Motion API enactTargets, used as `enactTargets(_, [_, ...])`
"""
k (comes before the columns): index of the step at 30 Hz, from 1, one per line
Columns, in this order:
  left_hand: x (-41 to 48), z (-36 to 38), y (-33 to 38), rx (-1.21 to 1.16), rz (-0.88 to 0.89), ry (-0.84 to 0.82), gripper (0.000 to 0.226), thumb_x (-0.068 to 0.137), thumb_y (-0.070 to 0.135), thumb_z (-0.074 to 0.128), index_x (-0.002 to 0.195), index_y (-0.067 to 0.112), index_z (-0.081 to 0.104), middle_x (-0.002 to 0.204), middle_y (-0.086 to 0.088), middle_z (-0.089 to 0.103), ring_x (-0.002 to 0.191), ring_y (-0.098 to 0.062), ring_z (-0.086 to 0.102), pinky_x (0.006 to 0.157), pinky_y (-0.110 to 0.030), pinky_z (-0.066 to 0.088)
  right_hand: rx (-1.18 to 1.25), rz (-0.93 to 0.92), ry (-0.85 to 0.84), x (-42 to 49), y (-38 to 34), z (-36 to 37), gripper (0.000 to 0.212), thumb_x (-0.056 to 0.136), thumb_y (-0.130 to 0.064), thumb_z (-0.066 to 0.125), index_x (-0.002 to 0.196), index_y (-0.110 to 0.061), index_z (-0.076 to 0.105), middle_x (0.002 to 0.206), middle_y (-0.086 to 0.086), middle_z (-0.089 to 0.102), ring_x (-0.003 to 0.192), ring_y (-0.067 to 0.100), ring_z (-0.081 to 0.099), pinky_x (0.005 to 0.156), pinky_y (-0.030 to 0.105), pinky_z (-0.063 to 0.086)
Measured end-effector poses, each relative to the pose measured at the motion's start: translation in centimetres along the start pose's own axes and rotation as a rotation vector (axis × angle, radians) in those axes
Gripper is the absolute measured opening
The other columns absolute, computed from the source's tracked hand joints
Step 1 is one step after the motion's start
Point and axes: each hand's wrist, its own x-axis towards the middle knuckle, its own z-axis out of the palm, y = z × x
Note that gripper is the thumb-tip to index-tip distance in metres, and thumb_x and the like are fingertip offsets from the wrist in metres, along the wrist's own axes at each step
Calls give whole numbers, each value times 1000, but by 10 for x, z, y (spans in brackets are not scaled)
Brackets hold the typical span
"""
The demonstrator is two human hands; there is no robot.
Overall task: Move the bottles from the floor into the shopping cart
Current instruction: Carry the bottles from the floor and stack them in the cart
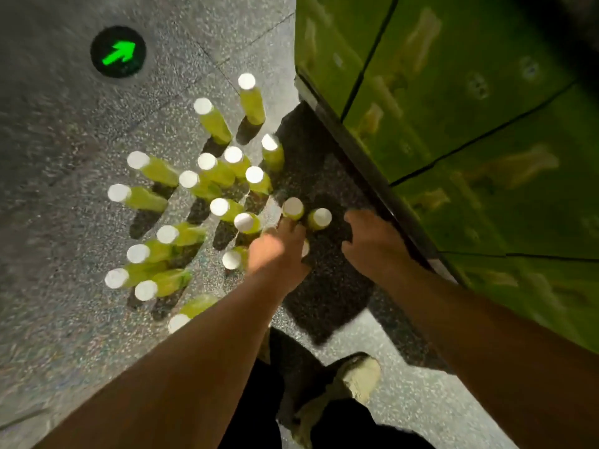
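Yellow-green plastic bottles with white round caps point(207, 176) are seen standing upright in a loose cluster on the speckled grey stone floor point(64, 319). The cluster's right edge is bounded by a stack of green printed cartons point(470, 124), whose base runs diagonally close by. The left hand point(278, 251) is stretched to the nearest bottle point(293, 209), fingertips at its neck. Whether it is gripped cannot be told through the blur. The right hand point(366, 241) is held loosely curled, holding nothing, between a neighbouring bottle point(319, 218) and the cartons' edge. Open floor is left around a round black marker with a green arrow point(118, 51).
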Motion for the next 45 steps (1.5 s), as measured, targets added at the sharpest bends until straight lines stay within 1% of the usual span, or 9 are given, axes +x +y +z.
enactTargets(3, [48, 54, -8, 24, 46, -6, 59, 85, 42, 62, 133, 21, 37, 134, -3, 38, 107, -29, 55, 65, -33, 34, -28, -68, -3, 57, 13, 43, 59, 95, -17, 53, 148, -16, 27, 152, 9, 26, 134, 30, 35, 107, 39, 34])
enactTargets(7, [83, 100, -4, 17, 97, -6, 53, 89, 34, 59, 135, 19, 37, 131, -5, 40, 98, -30, 61, 61, -35, 38, -85, -156, 21, 103, 24, 89, 63, 92, -11, 55, 148, -18, 28, 148, 9, 30, 124, 32, 43, 101, 40, 39])
enactTargets(15, [100, 107, 4, 8, 120, -33, 35, 92, 19, 56, 126, 14, 46, 120, -9, 45, 99, -29, 59, 65, -34, 39, -196, -197, 88, 126, 16, 99, 30, 98, -15, 44, 127, -10, 46, 124, 15, 45, 102, 35, 53, 78, 37, 41])
enactTargets(23, [5, -13, 21, -15, 78, -8, 42, 85, 24, 64, 123, 14, 49, 121, -8, 48, 102, -29, 59, 65, -33, 39, -160, -197, 55, 10, -2, -21, 39, 88, -16, 58, 125, -9, 47, 126, 14, 43, 106, 35, 51, 82, 38, 40])
enactTargets(29, [-97, -134, 23, -116, 24, 47, 46, 87, 27, 62, 128, 16, 46, 123, -11, 49, 113, -32, 53, 82, -38, 45, -62, -190, 162, -93, -48, -136, 31, 80, -11, 64, 109, -7, 58, 117, 12, 51, 103, 33, 56, 84, 38, 48])
enactTargets(34, [-189, -215, 4, -312, -93, 200, 40, 85, 26, 61, 122, 17, 49, 121, -10, 47, 111, -32, 51, 82, -36, 43, -182, -332, 184, -173, -108, -223, 38, 86, -15, 60, 123, -14, 52, 126, 5, 50, 114, 24, 52, 90, 30, 42])
enactTargets(38, [-266, -270, -19, -263, -204, 356, 29, 89, 21, 58, 117, 18, 54, 102, -10, 51, 99, -30, 58, 76, -35, 46, -218, -421, 259, -231, -166, -278, 26, 83, -11, 57, 108, -16, 57, 110, 3, 53, 105, 26, 56, 74, 28, 43])
enactTargets(40, [-303, -295, -35, -248, -257, 368, 34, 89, 22, 57, 122, 18, 53, 110, -13, 52, 103, -35, 57, 82, -39, 46, -218, -478, 288, -258, -197, -296, 21, 80, -9, 54, 100, -15, 58, 98, 3, 53, 96, 29, 59, 65, 27, 42])
enactTargets(45, [-379, -338, -95, -382, -356, 408, 32, 91, 20, 54, 123, 24, 55, 121, -13, 42, 108, -37, 52, 87, -39, 43, -284, -609, 336, -312, -287, -323, 31, 82, -6, 51, 111, -10, 60, 106, 15, 54, 98, 35, 59, 74, 34, 46])
